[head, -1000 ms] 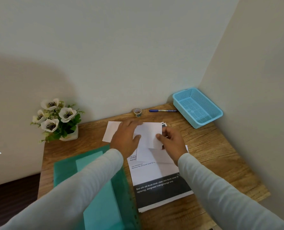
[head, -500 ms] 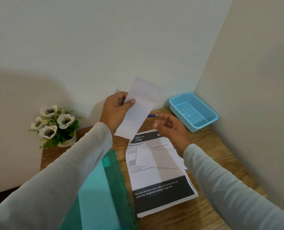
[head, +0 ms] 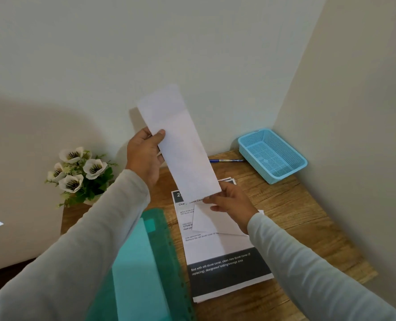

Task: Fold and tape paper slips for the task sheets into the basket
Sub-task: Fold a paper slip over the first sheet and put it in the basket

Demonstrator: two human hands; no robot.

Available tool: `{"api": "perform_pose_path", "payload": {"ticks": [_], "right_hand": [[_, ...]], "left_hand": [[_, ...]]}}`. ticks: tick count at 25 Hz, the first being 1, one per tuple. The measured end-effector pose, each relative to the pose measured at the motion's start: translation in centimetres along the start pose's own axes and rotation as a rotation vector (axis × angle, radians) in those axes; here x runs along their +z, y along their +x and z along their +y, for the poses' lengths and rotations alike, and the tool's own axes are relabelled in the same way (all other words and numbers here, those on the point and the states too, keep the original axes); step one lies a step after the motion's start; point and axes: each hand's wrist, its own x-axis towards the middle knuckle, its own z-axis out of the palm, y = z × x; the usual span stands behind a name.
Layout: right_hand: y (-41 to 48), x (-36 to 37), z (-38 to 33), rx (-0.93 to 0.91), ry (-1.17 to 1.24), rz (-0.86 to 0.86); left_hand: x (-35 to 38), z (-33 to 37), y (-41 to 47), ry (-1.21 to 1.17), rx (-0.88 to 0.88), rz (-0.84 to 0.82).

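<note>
Up from the sheets (head: pixel 215 251), my right hand (head: pixel 229 202) now pinches the lower end of the slip (head: pixel 180 144), gripped above the desk (head: pixel 285 205) by my left hand (head: pixel 146 156). Folding starts, I judge; next, ends must meet squarely.

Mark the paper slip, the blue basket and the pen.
paper slip (head: pixel 180 144), head view, middle of the sheet.
blue basket (head: pixel 289 173), head view, front wall.
pen (head: pixel 227 160), head view, middle of the barrel.
</note>
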Motion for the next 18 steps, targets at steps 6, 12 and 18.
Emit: {"api": "perform_pose_path", "payload": {"ticks": [6, 12, 18], "right_hand": [[-0.3, -1.5, 1.3, 0.068, 0.193, -0.019], [-0.2, -1.9, 2.7, 0.184, 0.419, 0.020], [-0.3, -1.7, 4.2, 0.203, 0.194, 0.059]], "left_hand": [[-2.7, -5.4, 0.5, -0.157, -0.246, 0.213], [-4.0, -8.9, -0.3, -0.115, -0.392, 0.340], [-5.0, -10.3, -0.6, 0.022, -0.417, 0.374]]}}
